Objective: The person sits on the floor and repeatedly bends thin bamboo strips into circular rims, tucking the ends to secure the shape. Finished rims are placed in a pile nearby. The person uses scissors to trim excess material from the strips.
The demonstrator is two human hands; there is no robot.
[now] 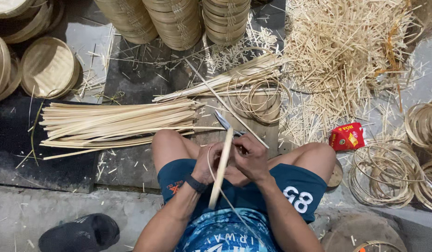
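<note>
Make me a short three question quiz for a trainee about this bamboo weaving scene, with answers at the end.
1. True or false: the left hand and right hand both grip the flat pale bamboo strip.
2. Which lies nearer the right knee: A, the small red packet, or B, the round woven bamboo tray?
3. What crosses the strip's top end?

Key: 1 true. 2 A. 3 A metal knife blade.

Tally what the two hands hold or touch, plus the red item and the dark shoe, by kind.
Bamboo strip: 1
Knife: 1
Red packet: 1
Black shoe: 1
Total: 4
</note>
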